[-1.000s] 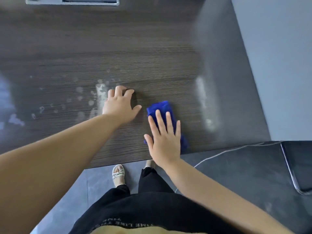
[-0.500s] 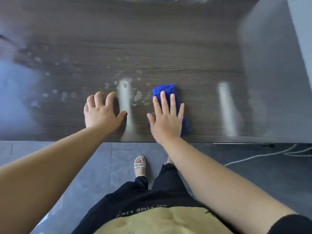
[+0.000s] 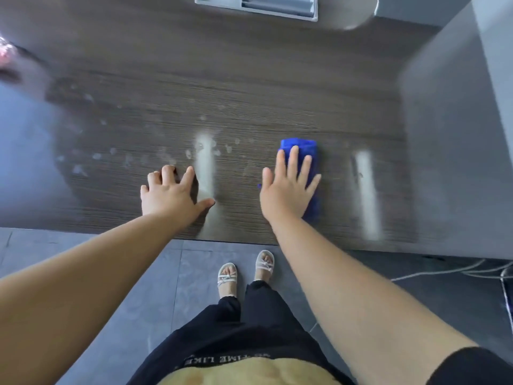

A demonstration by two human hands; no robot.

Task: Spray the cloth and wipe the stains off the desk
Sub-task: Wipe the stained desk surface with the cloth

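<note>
One flat right hand (image 3: 287,190), fingers straight, presses the blue cloth (image 3: 298,143) onto the counter (image 3: 277,93), right of our left hand (image 3: 169,194), which rests spread and empty. Pale stains (image 3: 97,156) lie just beyond the left hand; we should sweep over them with even pressure.

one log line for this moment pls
step: wiping | right hand: flat on blue cloth | left hand: resting on desk | pale spots: unwiped, left of cloth
</note>
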